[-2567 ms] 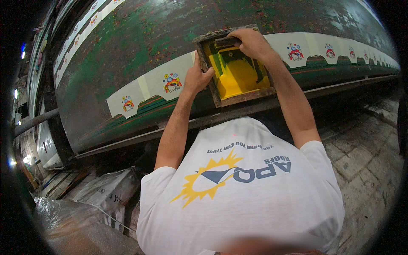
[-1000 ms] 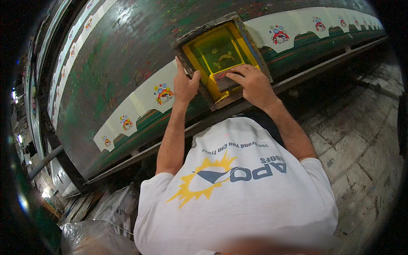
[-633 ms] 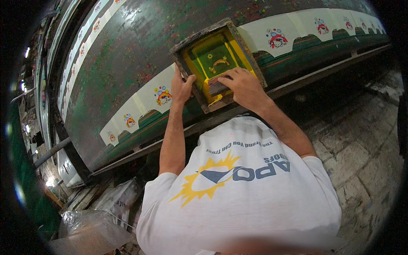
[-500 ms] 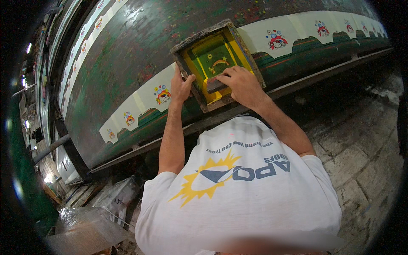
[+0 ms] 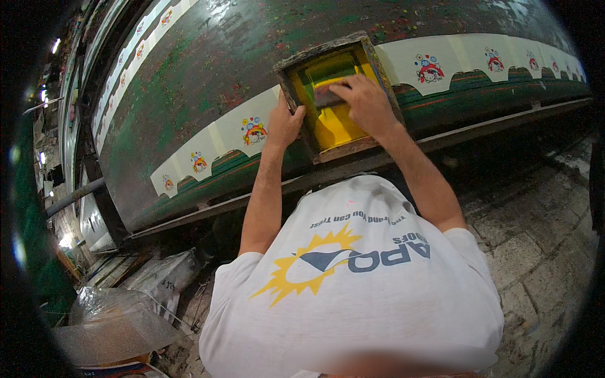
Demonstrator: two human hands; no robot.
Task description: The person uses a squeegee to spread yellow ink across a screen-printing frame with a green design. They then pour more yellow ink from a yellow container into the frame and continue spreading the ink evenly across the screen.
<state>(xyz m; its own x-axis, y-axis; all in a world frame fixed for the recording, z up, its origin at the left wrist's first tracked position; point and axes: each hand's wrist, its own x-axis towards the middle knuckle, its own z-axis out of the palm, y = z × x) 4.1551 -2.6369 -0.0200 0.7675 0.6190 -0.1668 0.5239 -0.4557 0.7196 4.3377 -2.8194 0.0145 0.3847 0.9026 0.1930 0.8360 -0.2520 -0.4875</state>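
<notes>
A wooden-framed printing screen (image 5: 321,51) lies on the long table, its mesh smeared with yellow ink (image 5: 337,128). My left hand (image 5: 287,125) grips the screen's left side, thumb over the rim and fingers along the outside. Pinched in my right hand (image 5: 370,108) is a dark squeegee (image 5: 326,96), set on the mesh near the middle of the screen. My right fingers partly cover it. Under the screen runs a white strip of material (image 5: 217,137), with small colourful cartoon prints (image 5: 254,131) showing on both sides.
The dark table top (image 5: 208,82) is stained with green and red paint. Another printed white strip (image 5: 133,60) runs along its far left side. A rail (image 5: 491,115) follows the near edge. Clear plastic wrapping (image 5: 104,309) sits on the floor at lower left.
My right hand has pushed the squeegee away from me, from the screen's near part to its middle. Yellow ink now coats the mesh behind it. My left hand still holds the frame.
</notes>
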